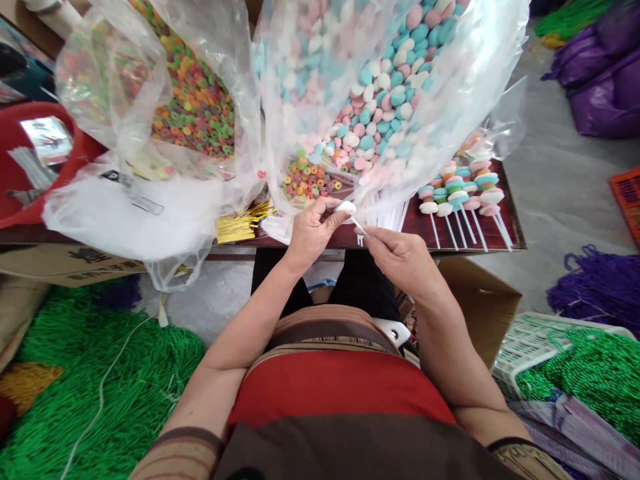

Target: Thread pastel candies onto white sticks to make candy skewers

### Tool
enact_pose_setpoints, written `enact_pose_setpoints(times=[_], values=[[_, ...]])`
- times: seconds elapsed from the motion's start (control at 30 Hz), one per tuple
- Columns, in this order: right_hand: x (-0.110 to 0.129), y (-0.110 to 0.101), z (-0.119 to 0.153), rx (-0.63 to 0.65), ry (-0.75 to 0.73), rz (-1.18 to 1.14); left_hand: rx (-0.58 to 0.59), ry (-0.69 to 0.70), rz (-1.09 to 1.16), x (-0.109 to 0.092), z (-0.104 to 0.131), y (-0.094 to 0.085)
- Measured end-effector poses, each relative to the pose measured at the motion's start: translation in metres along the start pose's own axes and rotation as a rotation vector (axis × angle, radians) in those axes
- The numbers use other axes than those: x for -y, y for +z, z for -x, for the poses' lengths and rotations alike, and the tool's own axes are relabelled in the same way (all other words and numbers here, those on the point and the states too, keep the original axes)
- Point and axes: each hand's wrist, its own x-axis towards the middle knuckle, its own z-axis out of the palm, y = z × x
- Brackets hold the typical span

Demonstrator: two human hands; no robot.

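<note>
A white candy (345, 207) is pinched between the fingers and thumb of my left hand (316, 230). My right hand (395, 255) grips a thin white stick (359, 226), whose upper end meets the candy. Beyond my hands lies a big clear bag of pink, white and blue candies (373, 113). Small ring candies (311, 179) are heaped just past my left hand. More white sticks (385, 212) lie on the table behind my right hand. Several candy skewers (463, 190) rest on the right part of the table.
The dark red table (510, 225) also bears yellow ties (237, 225), a bag of colourful rings (193, 100) and a white plastic bag (135, 207). A red basin (83, 143) stands at the left. Below right are an open cardboard box (475, 310) and a white crate (507, 357).
</note>
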Motion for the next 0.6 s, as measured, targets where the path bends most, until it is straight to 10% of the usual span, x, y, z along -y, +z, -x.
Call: enact_pose_setpoints(times=[0.6], values=[[-0.014, 0.019, 0.015, 0.129, 0.192, -0.207, -0.019, 0.228, -0.311, 0.018, 0.011, 0.0]])
